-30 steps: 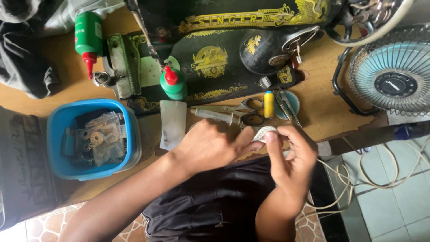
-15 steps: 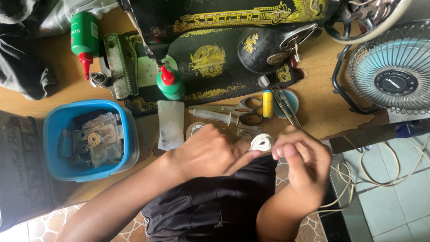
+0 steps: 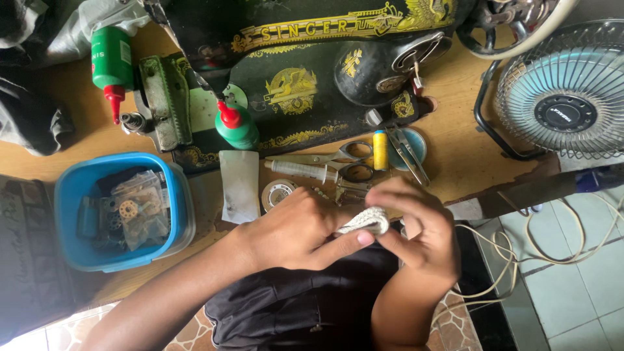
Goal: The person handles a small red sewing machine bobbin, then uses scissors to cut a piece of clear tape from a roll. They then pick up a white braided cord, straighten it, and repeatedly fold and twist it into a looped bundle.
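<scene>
A blue tub (image 3: pixel 179 195) of small parts sits at the left of the counter (image 3: pixel 468 153). Right of it lie a white cloth strip (image 3: pixel 238 185) and a round metal disc (image 3: pixel 278 193). The left hand (image 3: pixel 296 231) and right hand (image 3: pixel 419 224) meet at the counter's front edge, both grips closed on a small white woven roll (image 3: pixel 367 221) held between the fingertips. Behind them lie a syringe (image 3: pixel 299 170), scissors (image 3: pixel 344 156) and a yellow thread spool (image 3: pixel 379 149). A fan (image 3: pixel 565 104) stands at far right.

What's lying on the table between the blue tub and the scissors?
In the head view, between the blue tub and the scissors lie a pale rectangular cloth, a round metal disc and a syringe.
</scene>
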